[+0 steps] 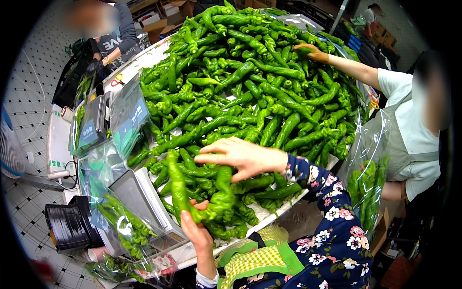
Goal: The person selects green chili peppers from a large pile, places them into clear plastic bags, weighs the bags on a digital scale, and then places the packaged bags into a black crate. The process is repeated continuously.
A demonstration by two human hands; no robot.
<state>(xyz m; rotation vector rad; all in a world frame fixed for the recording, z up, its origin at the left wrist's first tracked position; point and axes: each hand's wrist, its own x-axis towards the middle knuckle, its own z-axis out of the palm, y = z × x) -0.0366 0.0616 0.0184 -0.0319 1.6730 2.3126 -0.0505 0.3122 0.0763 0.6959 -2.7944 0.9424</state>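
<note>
A big heap of long, wrinkled green peppers (249, 83) covers the white table. At the heap's near edge my left hand (196, 224) grips green peppers (177, 180) by their stem ends, one standing up towards the camera and another curving to the right. My right hand (236, 157) hovers palm down over the near part of the heap, fingers spread and pointing left, beside the tip of a curved pepper. Whether it touches that pepper I cannot tell. To the left of my left hand lies a clear plastic bag with peppers (126, 220) in it.
At left are a grey-topped weighing scale (139, 195), printed plastic bags (126, 112), scissors (117, 80) and a fan (10, 144). A co-worker's gloved hand (312, 53) reaches into the heap from the right, near a filled bag (368, 188). Another person (117, 39) works at the upper left.
</note>
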